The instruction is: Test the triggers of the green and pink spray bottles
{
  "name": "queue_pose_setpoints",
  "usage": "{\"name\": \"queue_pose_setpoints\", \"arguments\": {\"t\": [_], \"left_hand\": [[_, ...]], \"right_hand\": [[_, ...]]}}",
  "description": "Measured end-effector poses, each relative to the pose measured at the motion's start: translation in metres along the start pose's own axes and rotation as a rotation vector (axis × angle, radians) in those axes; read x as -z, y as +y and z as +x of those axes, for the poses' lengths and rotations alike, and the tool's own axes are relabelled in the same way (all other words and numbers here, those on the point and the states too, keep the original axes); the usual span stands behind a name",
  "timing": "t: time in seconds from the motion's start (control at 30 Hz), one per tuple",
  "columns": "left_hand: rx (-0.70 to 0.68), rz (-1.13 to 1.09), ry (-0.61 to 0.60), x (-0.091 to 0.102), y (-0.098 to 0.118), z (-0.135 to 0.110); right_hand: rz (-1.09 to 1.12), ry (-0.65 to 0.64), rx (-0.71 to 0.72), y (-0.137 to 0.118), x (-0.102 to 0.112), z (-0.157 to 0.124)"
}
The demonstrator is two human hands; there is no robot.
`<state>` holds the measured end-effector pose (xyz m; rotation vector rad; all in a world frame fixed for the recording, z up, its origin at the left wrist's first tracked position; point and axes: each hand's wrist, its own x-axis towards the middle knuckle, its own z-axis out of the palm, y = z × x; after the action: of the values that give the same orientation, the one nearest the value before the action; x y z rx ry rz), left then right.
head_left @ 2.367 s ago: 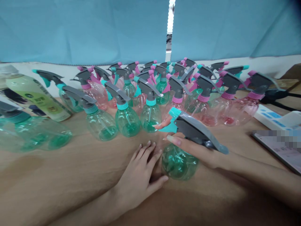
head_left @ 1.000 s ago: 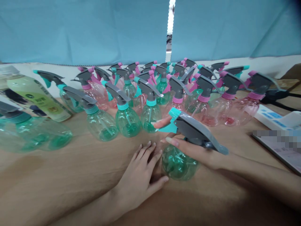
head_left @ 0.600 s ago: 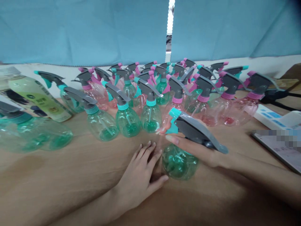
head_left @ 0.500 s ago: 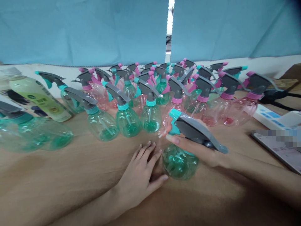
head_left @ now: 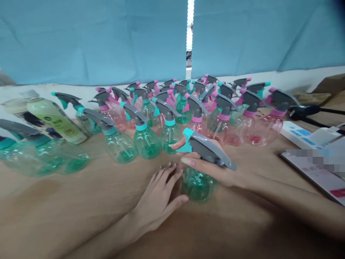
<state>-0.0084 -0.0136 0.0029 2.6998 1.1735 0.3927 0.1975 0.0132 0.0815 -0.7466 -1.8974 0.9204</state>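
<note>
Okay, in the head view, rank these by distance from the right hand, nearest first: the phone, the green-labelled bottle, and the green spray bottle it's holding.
1. Green spray bottle: gripped in the right hand.
2. Phone: off to the right.
3. Green-labelled bottle: far over on the left.

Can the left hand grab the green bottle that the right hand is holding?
Probably yes: the left hand lies on the table just beside the green bottle, with nothing seen between them. Only the neck looks blocked, by the right hand.
</note>
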Motion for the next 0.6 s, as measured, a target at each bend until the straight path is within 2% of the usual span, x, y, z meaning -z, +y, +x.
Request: {"name": "queue_pose_setpoints", "arguments": {"t": [0.13,0.3,0.43,0.6], "left_hand": [[0.013,-0.112,0.073,0.002,0.003,-0.003],[0.004,-0.204,0.226,0.004,0.004,-0.016],[0.064,-0.173,0.356,0.011,-0.001,-0.038],[0.188,-0.016,0.545,0.031,-0.015,-0.080]], "right_hand": [[0.143,0.031,-0.013,0.006,-0.009,0.001],[0.032,0.086,0.134,0.008,-0.031,0.010],[0.002,0.168,0.293,0.006,-0.066,0.025],[0.044,0.198,0.344,-0.007,-0.123,0.049]]}}
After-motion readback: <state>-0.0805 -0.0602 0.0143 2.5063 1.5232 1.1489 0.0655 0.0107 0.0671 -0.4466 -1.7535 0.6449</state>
